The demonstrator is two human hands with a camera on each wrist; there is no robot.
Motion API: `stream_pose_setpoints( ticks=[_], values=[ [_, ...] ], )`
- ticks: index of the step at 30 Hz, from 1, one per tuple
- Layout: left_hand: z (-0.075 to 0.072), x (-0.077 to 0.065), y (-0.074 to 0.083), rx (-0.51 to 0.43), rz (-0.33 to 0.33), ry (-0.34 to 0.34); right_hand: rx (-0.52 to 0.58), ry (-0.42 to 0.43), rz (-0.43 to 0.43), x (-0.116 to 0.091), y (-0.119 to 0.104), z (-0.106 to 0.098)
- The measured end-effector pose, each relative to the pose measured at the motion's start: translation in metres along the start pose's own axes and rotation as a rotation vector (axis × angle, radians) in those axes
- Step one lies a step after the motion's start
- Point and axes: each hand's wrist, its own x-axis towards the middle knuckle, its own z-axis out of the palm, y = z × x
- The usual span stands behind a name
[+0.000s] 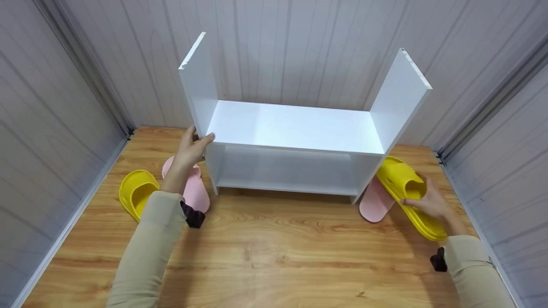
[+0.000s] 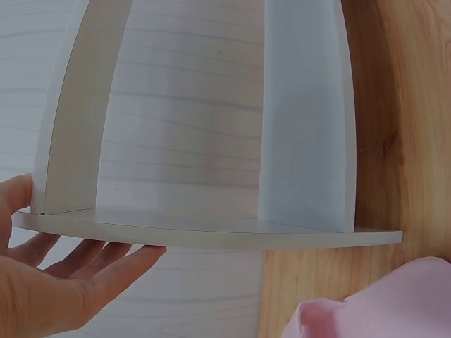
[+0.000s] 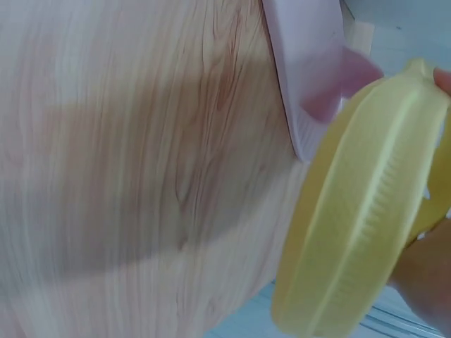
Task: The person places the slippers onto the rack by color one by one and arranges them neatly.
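Observation:
A white two-tier shelf stands on the floor against the back wall, its side panels rising above the upper board. My left hand grips its left side panel, thumb at the front edge and fingers along the outer face, as the left wrist view also shows. In my right hand is a yellow slipper, held by its strap area between thumb and fingers. The slipper is tilted, with its sole edge towards the right wrist camera, and it partly covers a pink slipper beside the shelf's right panel.
Left of the shelf, another pink slipper lies partly behind my left forearm. Farther left is a second yellow slipper. Panelled walls enclose the wooden floor at the back and on both sides.

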Motion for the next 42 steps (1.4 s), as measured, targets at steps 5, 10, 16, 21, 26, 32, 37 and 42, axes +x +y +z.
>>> stream_pose_setpoints(
  ticks=[5, 10, 16, 21, 26, 32, 37, 42],
  values=[
    [0.000, 0.000, 0.000, -0.011, 0.005, -0.003, 0.010, -0.060, -0.090, -0.003, 0.003, -0.007],
    [0.000, 0.000, 0.000, -0.013, 0.005, -0.003, -0.002, -0.116, -0.116, -0.008, 0.002, -0.012],
    [-0.001, 0.001, 0.001, 0.000, -0.005, -0.001, -0.025, -0.154, -0.150, -0.013, 0.002, -0.013],
    [-0.001, 0.001, 0.001, 0.039, -0.010, -0.001, -0.047, -0.190, -0.117, -0.016, -0.001, -0.013],
    [0.000, 0.002, 0.001, 0.048, -0.010, 0.003, -0.047, -0.205, -0.104, -0.020, -0.003, -0.013],
    [0.000, 0.003, 0.000, 0.035, 0.002, 0.003, -0.027, -0.210, -0.123, -0.027, -0.003, -0.012],
    [-0.001, 0.002, 0.000, 0.023, 0.001, 0.003, -0.043, -0.218, -0.158, -0.031, -0.005, -0.011],
    [0.000, 0.001, 0.001, 0.019, -0.011, 0.005, -0.055, -0.219, -0.168, -0.036, -0.007, -0.009]
  ],
)
